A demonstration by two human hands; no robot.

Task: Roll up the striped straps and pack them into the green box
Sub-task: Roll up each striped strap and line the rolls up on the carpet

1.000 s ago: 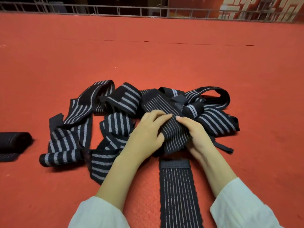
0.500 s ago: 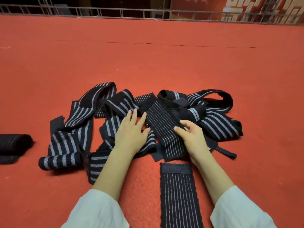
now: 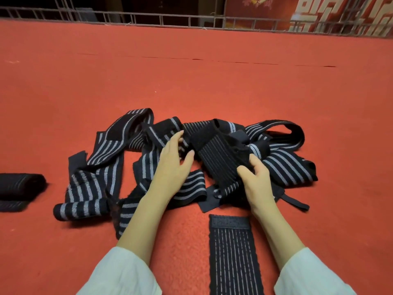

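Black strap (image 3: pixel 219 160) partly hidden under right grip (image 3: pixel 257 182).

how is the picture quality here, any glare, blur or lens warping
Head view: soft, even light, no glare; faint shadows under the strap pile and rolled strap; the far railing bows from the wide lens; left hand and right hand, gripping a fine-striped strap, look fairly sharp.

Heap of straps (image 3: pixel 285 167) on the carpet (image 3: pixel 191 81), left hand (image 3: pixel 172 167) and right hand (image 3: pixel 257 179) upon it; a rolled strap (image 3: pixel 20 184) well to its left, a flat strap (image 3: pixel 234 256) just before it, a railing (image 3: pixel 161 18) far behind.
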